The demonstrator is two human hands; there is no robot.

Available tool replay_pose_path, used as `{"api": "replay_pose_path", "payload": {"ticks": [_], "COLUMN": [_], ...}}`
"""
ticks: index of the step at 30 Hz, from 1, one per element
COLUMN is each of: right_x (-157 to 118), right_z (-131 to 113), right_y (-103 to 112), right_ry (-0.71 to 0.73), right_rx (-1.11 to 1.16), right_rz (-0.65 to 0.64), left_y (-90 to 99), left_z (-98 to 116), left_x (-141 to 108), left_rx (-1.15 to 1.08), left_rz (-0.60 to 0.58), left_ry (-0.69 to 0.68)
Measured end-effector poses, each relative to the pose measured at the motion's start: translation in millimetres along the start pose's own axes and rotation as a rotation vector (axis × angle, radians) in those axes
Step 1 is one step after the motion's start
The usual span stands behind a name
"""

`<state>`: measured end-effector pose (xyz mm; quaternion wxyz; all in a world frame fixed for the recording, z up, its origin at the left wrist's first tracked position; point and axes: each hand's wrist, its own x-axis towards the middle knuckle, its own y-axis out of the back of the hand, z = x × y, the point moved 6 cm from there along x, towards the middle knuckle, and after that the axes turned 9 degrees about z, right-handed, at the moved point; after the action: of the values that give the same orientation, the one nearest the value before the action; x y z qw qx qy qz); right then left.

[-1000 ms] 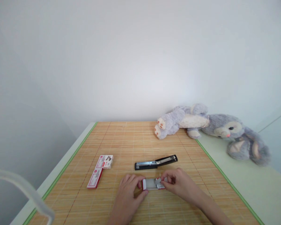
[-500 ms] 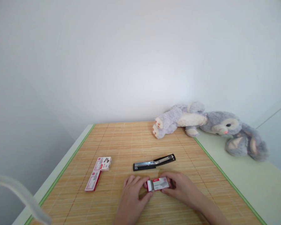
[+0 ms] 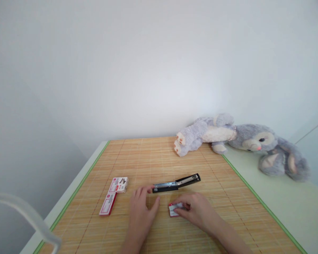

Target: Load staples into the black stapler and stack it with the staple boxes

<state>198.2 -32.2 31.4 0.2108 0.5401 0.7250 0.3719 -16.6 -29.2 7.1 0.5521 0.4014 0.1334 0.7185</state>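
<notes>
My right hand (image 3: 197,210) grips a small white and red staple box (image 3: 175,209) low over the bamboo mat, fingers covering its right part. To its left, my left hand (image 3: 142,208) is off the box, thumb and fingers apart, nothing visible in it. The left fingertips come close to the near-left end of a black stapler (image 3: 165,186), which lies opened out flat with its metal magazine showing. Whether they touch it I cannot tell.
More white and red staple boxes (image 3: 107,204) lie together at the left, one with a stapler picture (image 3: 122,185). A grey plush rabbit (image 3: 217,134) lies along the back right against the wall. A blurred white curved bar (image 3: 29,215) crosses the lower left.
My left hand has let go of the staple box and moved left and up towards the stapler. My right hand keeps the box and now covers more of it.
</notes>
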Motion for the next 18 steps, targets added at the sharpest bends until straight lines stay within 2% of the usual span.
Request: {"api": "replay_pose_path", "payload": {"ticks": [2,6,9,12,18], "right_x": [5.3,22.1,36.5,45.7,46.0], "right_z": [-1.7,-4.3,-5.5,-4.4,-2.4], "right_y": [-1.8,1.5,7.3,9.2,0.7], "right_ry": [0.005,0.021,0.048,0.062,0.048], "right_rx": [-0.041,-0.065,-0.078,-0.110,-0.124], "right_rz": [0.004,0.062,0.100,0.081,0.036], "left_y": [0.2,-7.7,-10.4,-10.7,-10.3], "left_z": [-12.3,-20.3,-14.9,-8.0,-4.7], "left_x": [15.7,32.8,29.4,21.2,17.1], "left_rx": [0.062,0.071,0.053,0.037,0.021], "left_rz": [-0.011,-0.143,-0.204,-0.235,-0.233], "left_ry": [-0.004,-0.045,-0.063,-0.073,-0.055]}}
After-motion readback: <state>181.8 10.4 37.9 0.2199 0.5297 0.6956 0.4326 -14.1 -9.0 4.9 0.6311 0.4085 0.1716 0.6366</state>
